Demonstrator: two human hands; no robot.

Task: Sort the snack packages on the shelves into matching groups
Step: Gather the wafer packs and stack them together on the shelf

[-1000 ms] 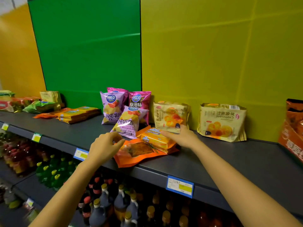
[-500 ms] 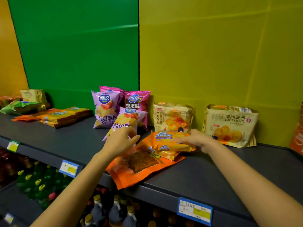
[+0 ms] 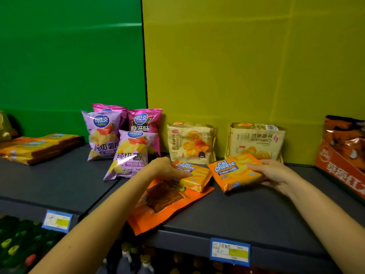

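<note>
Two orange-yellow Cal Cheese wafer packs lie at the shelf's middle. My right hand (image 3: 273,175) grips the right wafer pack (image 3: 234,173) by its right edge, tilted just above the shelf. My left hand (image 3: 165,168) closes over the left end of the other wafer pack (image 3: 194,179), which rests on a flat orange snack pouch (image 3: 160,206). Purple and pink chip bags (image 3: 130,155) stand just left of my left hand. Two beige croissant bags (image 3: 190,143) (image 3: 256,140) lean on the yellow back wall behind the packs.
A stack of matching yellow wafer packs (image 3: 39,147) lies at the far left of the dark shelf (image 3: 256,214). An orange-red bag (image 3: 343,155) stands at the right edge. Price tags (image 3: 230,252) hang on the shelf front, with bottles on the shelves below.
My right hand has pulled the top wafer pack off to the right, so the two packs now sit side by side. My left hand moved from the purple chip bag onto the other pack.
</note>
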